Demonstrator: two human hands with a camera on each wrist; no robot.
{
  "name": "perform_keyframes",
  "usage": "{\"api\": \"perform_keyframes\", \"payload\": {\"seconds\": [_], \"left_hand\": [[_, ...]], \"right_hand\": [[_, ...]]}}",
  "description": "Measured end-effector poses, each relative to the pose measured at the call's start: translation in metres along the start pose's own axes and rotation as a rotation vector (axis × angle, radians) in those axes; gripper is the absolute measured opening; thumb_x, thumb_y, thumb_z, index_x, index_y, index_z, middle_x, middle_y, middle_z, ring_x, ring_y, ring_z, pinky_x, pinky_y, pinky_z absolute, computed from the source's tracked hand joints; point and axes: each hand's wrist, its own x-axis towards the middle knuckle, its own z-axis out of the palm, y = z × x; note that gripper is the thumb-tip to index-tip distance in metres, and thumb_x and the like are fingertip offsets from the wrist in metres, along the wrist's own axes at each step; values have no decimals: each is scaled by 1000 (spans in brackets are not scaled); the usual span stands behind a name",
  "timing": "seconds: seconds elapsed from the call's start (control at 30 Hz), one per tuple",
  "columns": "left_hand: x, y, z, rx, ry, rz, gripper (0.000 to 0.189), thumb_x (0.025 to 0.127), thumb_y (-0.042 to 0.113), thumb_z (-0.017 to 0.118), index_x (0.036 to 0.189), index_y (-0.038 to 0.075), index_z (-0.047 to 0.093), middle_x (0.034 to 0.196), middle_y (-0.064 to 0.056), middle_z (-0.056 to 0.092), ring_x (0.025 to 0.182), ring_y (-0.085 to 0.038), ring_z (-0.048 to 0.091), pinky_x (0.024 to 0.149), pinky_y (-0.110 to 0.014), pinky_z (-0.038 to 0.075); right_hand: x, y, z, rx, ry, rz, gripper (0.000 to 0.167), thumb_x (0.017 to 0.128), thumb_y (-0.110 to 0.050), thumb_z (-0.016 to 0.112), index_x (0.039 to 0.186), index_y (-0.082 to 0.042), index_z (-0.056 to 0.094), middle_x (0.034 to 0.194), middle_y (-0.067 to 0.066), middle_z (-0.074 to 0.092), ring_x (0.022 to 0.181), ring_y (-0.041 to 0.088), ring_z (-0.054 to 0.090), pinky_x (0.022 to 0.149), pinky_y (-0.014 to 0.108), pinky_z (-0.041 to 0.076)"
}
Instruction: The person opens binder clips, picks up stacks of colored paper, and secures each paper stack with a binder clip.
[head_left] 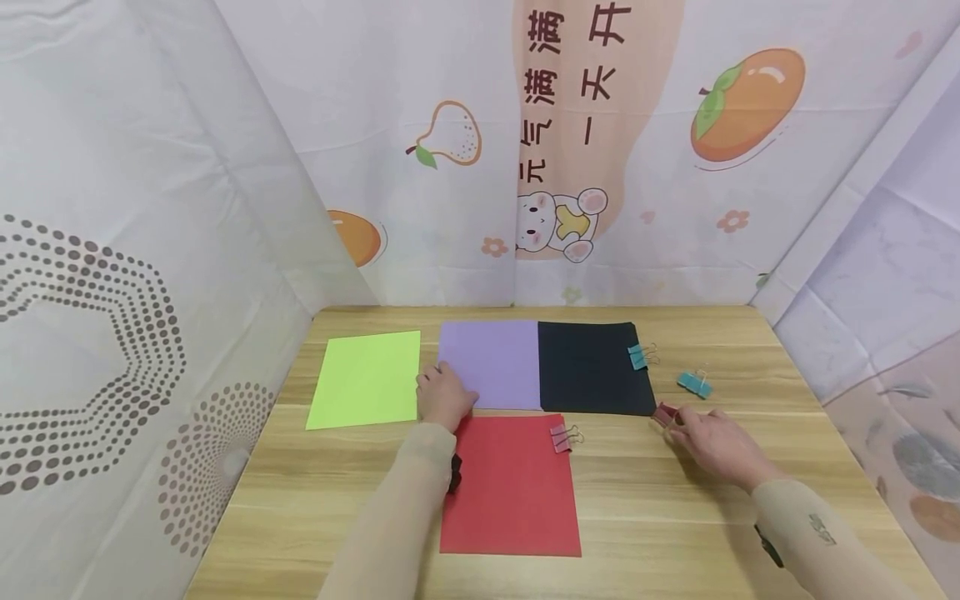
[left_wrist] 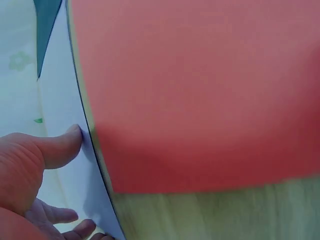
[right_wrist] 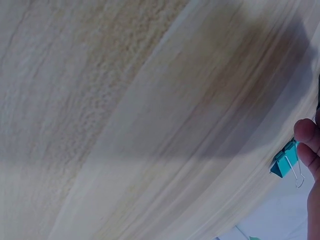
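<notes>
My left hand [head_left: 445,394] rests on the left edge of the purple paper [head_left: 495,354]. In the left wrist view its thumb [left_wrist: 62,147] lies near the front edge of that sheet. To the right, the black paper [head_left: 592,367] meets the purple one side by side, a teal binder clip [head_left: 638,357] on its right edge. At the black paper's near right corner, my right hand [head_left: 716,442] pinches a reddish-pink binder clip [head_left: 664,413]. Whether its jaws bite the paper I cannot tell. The right wrist view shows only some fingertips [right_wrist: 307,140].
A loose teal binder clip [head_left: 695,384] lies right of the black paper. Nearer, red paper [head_left: 510,492] carries a pink binder clip [head_left: 561,438] at its upper right. Yellow-green paper [head_left: 365,379] lies at the left of the wooden table [head_left: 637,533]. Printed curtains [head_left: 442,275] stand behind.
</notes>
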Motion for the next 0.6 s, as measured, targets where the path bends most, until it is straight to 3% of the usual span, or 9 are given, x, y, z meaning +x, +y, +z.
{"api": "perform_keyframes", "payload": {"seconds": [0.23,0.6], "left_hand": [[4,6,2,-27,-10,-74,81,81,37,86,136,-7,46,136,-31,44,122,-45,42,104,-55,40],[11,10,2,-67,-46,-139,60,80,25,83,122,-6,53,124,-27,48,116,-42,43,101,-55,39]], "right_hand": [[0,-1,-1,21,-18,22,23,96,-21,70,97,-10,50,69,-2,61,63,13,54,76,45,46],[2,0,1,9,-18,18,23,96,-22,70,95,-11,50,67,-5,57,60,10,49,74,43,44]]}}
